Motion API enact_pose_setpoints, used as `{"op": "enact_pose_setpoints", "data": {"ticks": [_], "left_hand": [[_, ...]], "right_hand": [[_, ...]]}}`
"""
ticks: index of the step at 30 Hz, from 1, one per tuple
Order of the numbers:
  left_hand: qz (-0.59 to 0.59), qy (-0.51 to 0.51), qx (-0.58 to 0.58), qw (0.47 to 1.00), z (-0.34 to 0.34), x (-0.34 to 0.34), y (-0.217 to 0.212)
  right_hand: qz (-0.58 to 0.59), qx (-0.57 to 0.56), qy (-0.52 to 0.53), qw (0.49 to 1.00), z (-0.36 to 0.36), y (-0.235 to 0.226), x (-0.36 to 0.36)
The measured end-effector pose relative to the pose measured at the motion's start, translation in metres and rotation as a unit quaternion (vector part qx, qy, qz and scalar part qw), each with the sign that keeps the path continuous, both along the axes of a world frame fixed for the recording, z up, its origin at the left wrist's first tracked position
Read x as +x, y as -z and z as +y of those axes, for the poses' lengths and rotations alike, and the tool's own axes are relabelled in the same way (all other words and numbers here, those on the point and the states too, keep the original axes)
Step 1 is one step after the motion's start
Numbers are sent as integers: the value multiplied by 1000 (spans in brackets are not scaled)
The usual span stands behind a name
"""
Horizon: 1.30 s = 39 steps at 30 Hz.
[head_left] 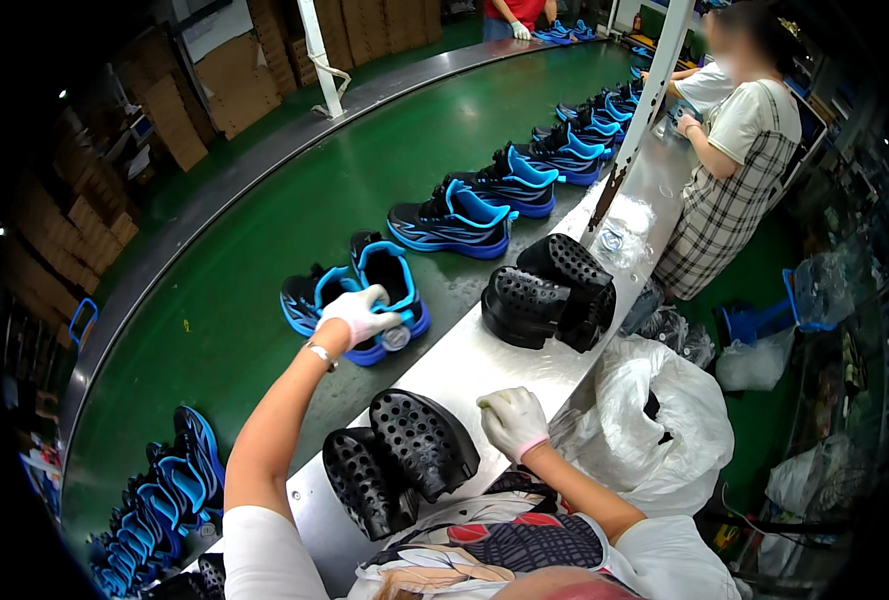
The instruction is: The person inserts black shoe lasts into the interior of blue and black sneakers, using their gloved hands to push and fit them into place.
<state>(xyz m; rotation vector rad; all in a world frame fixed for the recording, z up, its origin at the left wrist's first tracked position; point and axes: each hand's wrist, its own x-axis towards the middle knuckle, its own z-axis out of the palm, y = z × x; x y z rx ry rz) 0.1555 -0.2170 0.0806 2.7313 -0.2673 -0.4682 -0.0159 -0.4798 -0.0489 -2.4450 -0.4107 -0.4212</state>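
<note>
Pair of blue-and-black sports shoes (359, 295): on the green conveyor belt (264, 230), at its near edge, just left of the steel bench (484, 365), heels toward the person. Left hand (356, 313), white-gloved, rests over the collar of the right-hand shoe of the pair; fingers curled down onto it, gripping the heel collar as far as can be seen.

Handling, judged: light, upper soft and yielding, sole stiffer and springy; not fragile, not slippery against a cloth glove. Best hold is at the heel collar or across the padded tongue opening, where the rim is firm enough to lift by one hand without crushing the toe.

Right hand (512, 420), also gloved: on the bench, fingers loosely closed into a fist; whether anything small is inside cannot be told.

Black perforated shoe moulds (399, 460): two, touching, on the near bench between the forearms. Appear hard and rigid.

Further black moulds (549, 295): stacked farther along the bench.

White plastic bag (654, 420): crumpled, right of the bench.

Row of matching shoes (524, 170): farther along the belt.

Co-worker in checked garment (734, 170): at the far right.
</note>
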Motion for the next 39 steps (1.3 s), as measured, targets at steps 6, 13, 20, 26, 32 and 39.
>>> {"op": "enact_pose_setpoints", "data": {"ticks": [6,13,20,26,32,39], "left_hand": [[-40,-97,-55,993,66,-61,4],[-228,-83,-9,970,101,-114,45],[-318,22,100,943,69,-99,52],[-186,-58,86,977,56,-88,19],[-293,-126,-27,947,84,-127,47],[-385,-259,44,885,107,-183,62]], "right_hand": [[-24,-18,0,1000,0,1,0],[-53,-19,8,998,3,9,-1],[-57,-24,8,998,2,8,-2],[-70,-22,3,997,7,8,-5],[-58,-34,8,998,5,3,-2],[-54,-46,8,997,6,5,0]]}}
